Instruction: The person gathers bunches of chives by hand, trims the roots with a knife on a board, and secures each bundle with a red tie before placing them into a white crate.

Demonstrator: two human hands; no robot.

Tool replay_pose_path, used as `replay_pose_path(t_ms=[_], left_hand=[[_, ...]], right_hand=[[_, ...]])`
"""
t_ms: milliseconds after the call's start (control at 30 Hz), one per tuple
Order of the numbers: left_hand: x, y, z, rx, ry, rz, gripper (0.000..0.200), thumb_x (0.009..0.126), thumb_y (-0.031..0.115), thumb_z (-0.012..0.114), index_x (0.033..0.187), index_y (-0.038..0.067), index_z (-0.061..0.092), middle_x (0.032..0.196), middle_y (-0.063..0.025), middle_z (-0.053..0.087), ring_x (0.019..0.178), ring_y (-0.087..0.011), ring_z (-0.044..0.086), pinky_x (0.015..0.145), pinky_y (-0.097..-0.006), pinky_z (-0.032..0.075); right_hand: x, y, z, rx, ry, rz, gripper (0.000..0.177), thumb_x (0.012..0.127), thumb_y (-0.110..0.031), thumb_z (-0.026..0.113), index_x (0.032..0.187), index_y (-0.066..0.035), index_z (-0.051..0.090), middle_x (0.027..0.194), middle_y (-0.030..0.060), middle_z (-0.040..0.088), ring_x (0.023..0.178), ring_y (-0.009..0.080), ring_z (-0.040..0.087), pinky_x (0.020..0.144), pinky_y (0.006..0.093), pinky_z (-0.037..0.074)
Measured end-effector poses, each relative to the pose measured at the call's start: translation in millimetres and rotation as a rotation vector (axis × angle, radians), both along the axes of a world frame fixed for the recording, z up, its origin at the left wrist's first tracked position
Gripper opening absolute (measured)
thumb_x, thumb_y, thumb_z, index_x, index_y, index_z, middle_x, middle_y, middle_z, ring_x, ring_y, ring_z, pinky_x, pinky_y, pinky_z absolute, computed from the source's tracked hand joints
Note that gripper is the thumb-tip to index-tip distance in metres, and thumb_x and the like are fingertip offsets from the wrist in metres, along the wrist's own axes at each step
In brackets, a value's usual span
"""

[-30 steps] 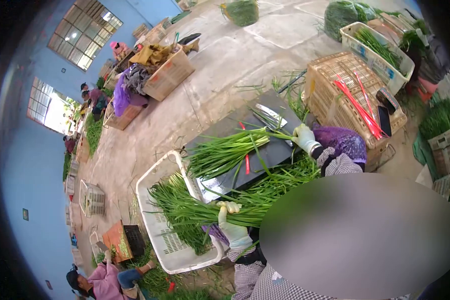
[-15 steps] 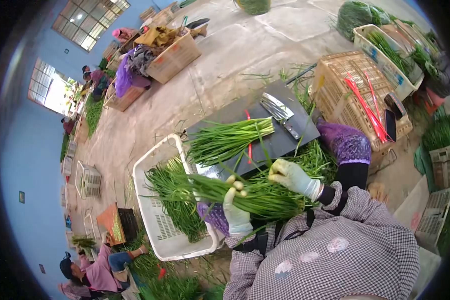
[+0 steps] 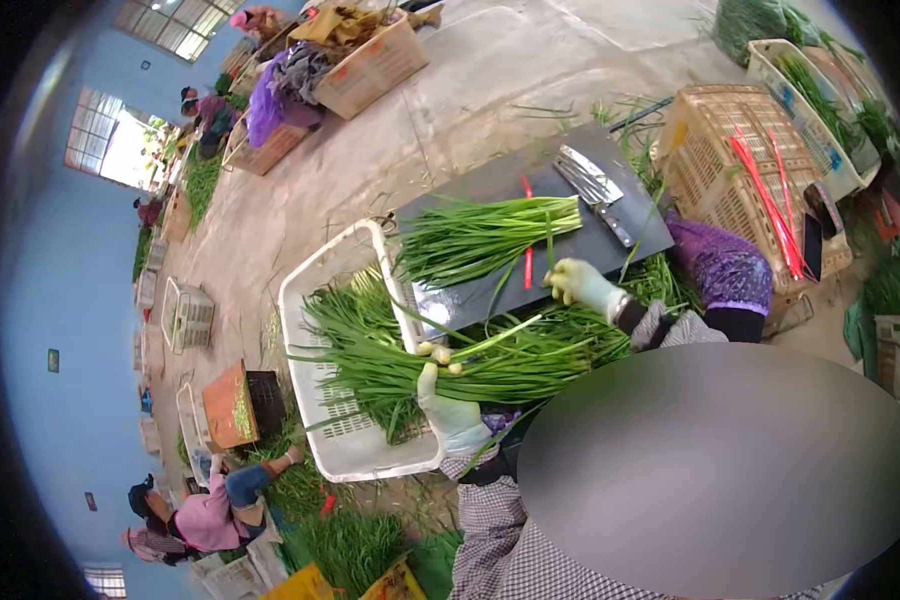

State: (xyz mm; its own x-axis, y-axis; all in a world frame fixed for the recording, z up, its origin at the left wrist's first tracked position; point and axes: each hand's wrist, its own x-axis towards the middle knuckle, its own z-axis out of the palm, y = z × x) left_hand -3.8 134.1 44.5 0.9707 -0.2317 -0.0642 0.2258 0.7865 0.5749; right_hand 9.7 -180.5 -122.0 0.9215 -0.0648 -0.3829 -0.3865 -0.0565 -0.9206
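My left hand (image 3: 452, 408), in a pale glove, is closed around a loose bunch of long green chives (image 3: 520, 362), its leafy end lying over the white basket. My right hand (image 3: 585, 285), gloved too, is pinched near the front edge of the dark board (image 3: 490, 185); a single chive blade (image 3: 550, 243) runs up from its fingertips. On the board lies a trimmed bundle of chives (image 3: 495, 235) across a red tie strip (image 3: 527, 187). A cleaver (image 3: 595, 190) rests beside that bundle. More loose chives are heaped under my hands.
The white basket (image 3: 300, 300) at left holds more chives. At right, an upturned tan crate (image 3: 710, 170) carries red strips (image 3: 770, 205) and a phone (image 3: 813, 248). A person in pink (image 3: 208, 515) sits at lower left; crates with cloths (image 3: 375, 75) stand beyond.
My left hand has shifted slightly left with the chives, and a pale stalk now sticks out of the bunch. My right hand has risen toward the board. The view has tilted.
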Motion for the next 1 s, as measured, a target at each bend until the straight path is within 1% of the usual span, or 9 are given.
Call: replay_pose_path(t_ms=[67, 167, 300, 400, 500, 667, 800, 867, 1000], left_hand=[[-1.2, 2.0, 2.0, -0.056, -0.030, 0.007, 0.033, 0.099, 0.012, 0.065, 0.131, 0.010, 0.059, 0.104, -0.0046, 0.062, 0.088, -0.0168, 0.061, 0.085, -0.0313, 0.055], [3.3, 11.3, -6.9, -0.031, -0.038, 0.034, 0.034, 0.098, 0.012, 0.065, 0.131, 0.010, 0.059, 0.104, -0.0050, 0.062, 0.089, -0.0171, 0.060, 0.087, -0.0335, 0.054], [2.8, 6.7, -17.1, -0.001, -0.003, -0.018, 0.036, 0.096, 0.012, 0.066, 0.131, 0.009, 0.057, 0.103, -0.0052, 0.062, 0.088, -0.0172, 0.059, 0.087, -0.0342, 0.054], [3.5, -4.6, -17.7, -0.052, 0.045, -0.052, 0.040, 0.093, 0.008, 0.068, 0.131, 0.002, 0.058, 0.105, -0.0109, 0.064, 0.087, -0.0195, 0.062, 0.082, -0.0291, 0.054], [2.6, -11.0, 3.1, -0.021, -0.046, -0.019, 0.054, 0.093, 0.010, 0.065, 0.145, 0.002, 0.052, 0.112, -0.0127, 0.065, 0.088, -0.0192, 0.060, 0.085, -0.0337, 0.055], [4.0, 19.4, 7.6, 0.018, -0.140, 0.133, 0.074, 0.095, 0.022, 0.061, 0.165, 0.010, 0.039, 0.163, -0.0176, 0.051, 0.080, -0.0095, 0.054, 0.084, -0.0286, 0.049], [12.1, 51.1, -14.5, -0.137, -0.276, 0.059, 0.064, 0.098, 0.018, 0.061, 0.159, 0.005, 0.045, 0.123, -0.0070, 0.069, 0.077, -0.0099, 0.054, 0.078, -0.0292, 0.045], [11.8, 62.4, -20.9, -0.218, -0.387, -0.018, 0.060, 0.099, 0.017, 0.062, 0.156, 0.002, 0.048, 0.108, -0.0048, 0.070, 0.076, -0.0109, 0.055, 0.077, -0.0301, 0.044], [19.5, 66.4, -28.1, -0.313, -0.576, -0.140, 0.061, 0.102, 0.022, 0.065, 0.157, 0.002, 0.047, 0.079, 0.0047, 0.053, 0.067, -0.0087, 0.054, 0.073, -0.0306, 0.038]], right_hand=[[-36.0, 16.4, 34.8, -0.009, -0.232, 0.295, 0.031, 0.102, -0.028, 0.063, 0.117, -0.001, 0.071, 0.096, 0.0122, 0.075, 0.070, 0.0205, 0.070, 0.067, 0.0347, 0.057], [-72.8, 13.9, 111.3, -0.918, -0.024, 1.037, 0.042, 0.096, -0.042, 0.063, 0.118, -0.009, 0.076, 0.108, 0.0119, 0.078, 0.087, 0.0335, 0.076, 0.080, 0.0493, 0.060], [-60.1, 13.3, 153.8, -0.961, -0.468, 0.127, 0.034, 0.096, -0.041, 0.069, 0.111, -0.012, 0.078, 0.101, 0.0127, 0.076, 0.089, 0.0354, 0.074, 0.080, 0.0488, 0.059], [-42.0, 38.8, 131.6, -0.563, -0.897, 0.338, 0.031, 0.097, -0.034, 0.070, 0.115, -0.008, 0.073, 0.093, 0.0094, 0.072, 0.091, 0.0339, 0.070, 0.083, 0.0450, 0.056], [-20.1, 37.7, 120.4, -0.882, -0.678, 0.539, 0.023, 0.096, -0.028, 0.071, 0.109, -0.010, 0.074, 0.092, 0.0090, 0.072, 0.091, 0.0328, 0.069, 0.080, 0.0451, 0.055], [50.8, -35.4, 100.4, -1.093, -0.929, -0.001, 0.012, 0.093, -0.020, 0.066, 0.100, -0.015, 0.073, 0.090, 0.0049, 0.072, 0.087, 0.0316, 0.071, 0.078, 0.0456, 0.055], [76.0, -53.0, 87.2, -1.521, -0.414, 0.102, 0.027, 0.093, -0.030, 0.070, 0.113, -0.011, 0.073, 0.099, 0.0074, 0.076, 0.093, 0.0381, 0.071, 0.085, 0.0477, 0.055], [67.0, -48.8, 79.7, -1.320, -0.836, -0.274, 0.033, 0.094, -0.035, 0.072, 0.115, -0.010, 0.075, 0.097, 0.0099, 0.075, 0.091, 0.0367, 0.071, 0.084, 0.0481, 0.055], [22.8, -19.3, 96.3, -0.817, -0.376, 0.134, 0.025, 0.097, -0.033, 0.075, 0.106, -0.010, 0.079, 0.099, 0.0092, 0.077, 0.099, 0.0307, 0.073, 0.091, 0.0422, 0.056]])
